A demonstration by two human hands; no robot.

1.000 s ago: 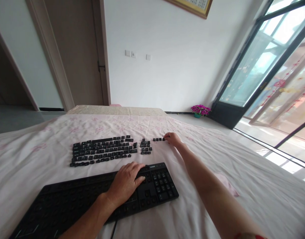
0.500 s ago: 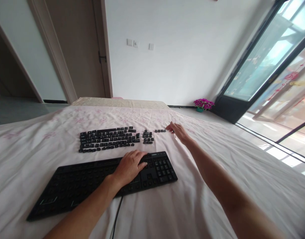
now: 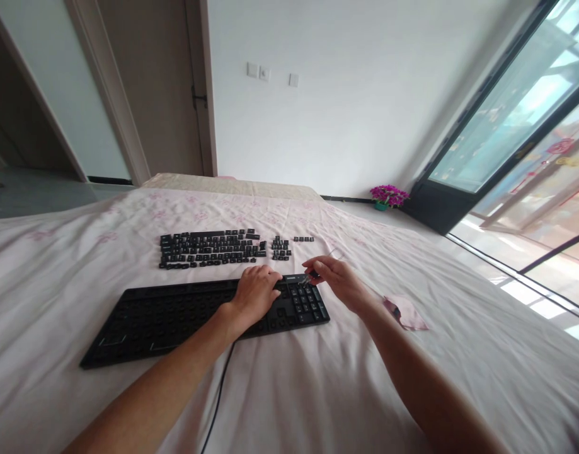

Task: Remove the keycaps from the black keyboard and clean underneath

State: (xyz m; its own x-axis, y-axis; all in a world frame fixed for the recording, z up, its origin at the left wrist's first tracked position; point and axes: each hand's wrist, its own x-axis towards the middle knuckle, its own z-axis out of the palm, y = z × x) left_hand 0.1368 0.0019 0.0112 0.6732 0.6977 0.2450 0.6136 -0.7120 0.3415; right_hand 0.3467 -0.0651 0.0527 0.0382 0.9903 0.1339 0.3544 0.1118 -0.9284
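Note:
A black keyboard (image 3: 176, 315) lies on the bed sheet, bare of keycaps over most of its main section, while its number pad (image 3: 307, 302) has caps on. My left hand (image 3: 257, 291) grips the keyboard's far edge right of the middle, thumb on top. In my closed right hand (image 3: 331, 277) is a wire keycap puller (image 3: 307, 278), its prongs over the top of the number pad. Loose keycaps (image 3: 208, 250) lie in rows behind the keyboard. A smaller group of keycaps (image 3: 280, 249) and a short row of keycaps (image 3: 303, 239) lie to their right.
A pink cloth or pouch (image 3: 407, 312) with something dark on it lies right of my right forearm. The keyboard cable (image 3: 218, 397) runs toward me over the wrinkled sheet (image 3: 293, 391). Purple flowers (image 3: 387, 195) stand on the floor by the glass door (image 3: 487, 145).
My right hand has come back from beside the short keycap row to the top of the number pad. The left hand stays on the keyboard. The view has shifted, bringing the pink cloth into sight.

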